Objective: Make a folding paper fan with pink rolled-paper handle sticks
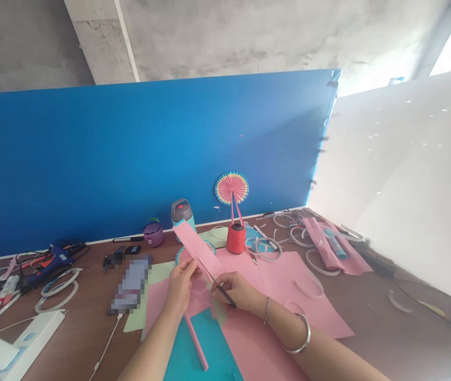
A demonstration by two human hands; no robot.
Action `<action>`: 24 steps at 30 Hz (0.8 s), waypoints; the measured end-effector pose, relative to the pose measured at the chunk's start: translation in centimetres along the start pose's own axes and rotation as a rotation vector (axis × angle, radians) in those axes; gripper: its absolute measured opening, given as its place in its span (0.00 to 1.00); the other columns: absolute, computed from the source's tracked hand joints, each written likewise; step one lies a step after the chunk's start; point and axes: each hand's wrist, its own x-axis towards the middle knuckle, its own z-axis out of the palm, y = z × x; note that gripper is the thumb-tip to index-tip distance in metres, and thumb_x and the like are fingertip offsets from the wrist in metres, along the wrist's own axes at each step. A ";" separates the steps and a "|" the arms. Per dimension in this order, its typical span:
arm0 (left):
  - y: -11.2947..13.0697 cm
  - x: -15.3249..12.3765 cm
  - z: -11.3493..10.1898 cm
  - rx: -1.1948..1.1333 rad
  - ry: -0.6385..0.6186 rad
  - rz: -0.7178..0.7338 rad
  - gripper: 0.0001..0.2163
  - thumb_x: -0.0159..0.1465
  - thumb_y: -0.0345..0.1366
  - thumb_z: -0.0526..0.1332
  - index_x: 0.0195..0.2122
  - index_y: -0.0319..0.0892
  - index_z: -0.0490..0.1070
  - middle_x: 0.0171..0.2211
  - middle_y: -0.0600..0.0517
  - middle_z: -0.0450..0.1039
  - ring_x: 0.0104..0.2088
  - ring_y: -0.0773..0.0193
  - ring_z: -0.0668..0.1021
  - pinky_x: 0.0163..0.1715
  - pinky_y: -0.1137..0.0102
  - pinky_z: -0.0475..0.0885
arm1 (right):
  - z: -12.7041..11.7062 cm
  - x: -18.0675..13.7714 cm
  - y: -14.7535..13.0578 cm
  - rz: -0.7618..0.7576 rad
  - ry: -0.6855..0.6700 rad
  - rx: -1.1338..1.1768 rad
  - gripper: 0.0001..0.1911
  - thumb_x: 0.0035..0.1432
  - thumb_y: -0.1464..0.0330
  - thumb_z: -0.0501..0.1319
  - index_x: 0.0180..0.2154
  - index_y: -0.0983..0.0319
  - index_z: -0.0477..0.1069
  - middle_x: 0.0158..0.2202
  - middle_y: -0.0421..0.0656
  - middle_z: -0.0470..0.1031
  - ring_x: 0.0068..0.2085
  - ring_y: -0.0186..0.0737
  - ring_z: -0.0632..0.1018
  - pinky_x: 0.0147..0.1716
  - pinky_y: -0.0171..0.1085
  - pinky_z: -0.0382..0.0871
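Note:
My left hand pinches a long pink paper strip with a blue edge at its upper end. My right hand is closed on dark-handled scissors, whose blades meet the strip's side near my left fingers. Below my left hand a narrow folded pink strip slants down over teal paper. Behind the hands, a round pleated paper fan stands with its two sticks in a red thread spool. Another pleated piece is partly hidden behind the strip.
Pink sheets spread under and right of my hands. A bottle, purple pot and phone lie behind and left. A blue glue gun and power strip are farther left. Paper curls are at right.

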 end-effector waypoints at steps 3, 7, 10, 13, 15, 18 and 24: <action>0.2 -0.1 0.2 0.006 0.006 -0.013 0.14 0.46 0.41 0.71 0.29 0.37 0.77 0.22 0.53 0.72 0.25 0.68 0.73 0.29 0.72 0.69 | 0.1 0.0 -0.1 0.010 0.006 -0.001 0.08 0.45 0.67 0.62 0.30 0.64 0.72 0.15 0.34 0.67 0.16 0.29 0.67 0.15 0.27 0.59; 0.1 -0.2 0.2 -0.003 0.016 -0.023 0.14 0.45 0.41 0.71 0.29 0.38 0.76 0.23 0.53 0.74 0.24 0.68 0.73 0.29 0.72 0.69 | 0.2 -0.1 -0.1 0.010 0.001 -0.010 0.06 0.46 0.67 0.61 0.28 0.63 0.70 0.14 0.34 0.66 0.16 0.29 0.68 0.14 0.28 0.58; 0.0 -0.1 0.2 0.006 0.014 -0.017 0.13 0.45 0.41 0.70 0.29 0.38 0.76 0.23 0.52 0.74 0.24 0.67 0.73 0.29 0.71 0.69 | 0.1 -0.2 -0.1 -0.001 0.003 -0.036 0.05 0.46 0.68 0.61 0.27 0.63 0.70 0.14 0.34 0.65 0.16 0.29 0.67 0.14 0.27 0.57; 0.0 -0.1 0.2 0.009 0.011 -0.015 0.14 0.45 0.41 0.70 0.29 0.38 0.76 0.24 0.52 0.74 0.25 0.67 0.74 0.30 0.71 0.69 | 0.1 -0.2 -0.1 0.003 0.011 -0.050 0.05 0.45 0.68 0.61 0.27 0.63 0.70 0.15 0.34 0.66 0.17 0.29 0.67 0.15 0.27 0.56; 0.0 -0.1 0.1 0.001 0.006 -0.013 0.15 0.46 0.42 0.70 0.30 0.38 0.75 0.25 0.52 0.74 0.25 0.67 0.74 0.30 0.71 0.68 | 0.1 -0.1 -0.2 0.008 0.012 -0.036 0.05 0.45 0.68 0.61 0.27 0.63 0.70 0.15 0.34 0.66 0.17 0.29 0.67 0.15 0.28 0.57; 0.2 -0.1 -0.1 -0.012 -0.001 0.000 0.14 0.49 0.44 0.69 0.31 0.39 0.73 0.27 0.52 0.74 0.26 0.67 0.74 0.28 0.71 0.68 | 0.1 -0.2 -0.2 0.017 0.005 -0.010 0.05 0.44 0.68 0.62 0.27 0.63 0.70 0.15 0.34 0.66 0.17 0.29 0.67 0.16 0.28 0.59; 0.6 -0.2 -0.2 0.014 -0.008 0.022 0.13 0.50 0.44 0.68 0.25 0.39 0.71 0.22 0.53 0.70 0.26 0.66 0.72 0.29 0.71 0.67 | 0.1 -0.3 -0.4 0.016 -0.009 -0.014 0.07 0.44 0.67 0.63 0.27 0.63 0.71 0.17 0.35 0.68 0.17 0.29 0.68 0.16 0.28 0.58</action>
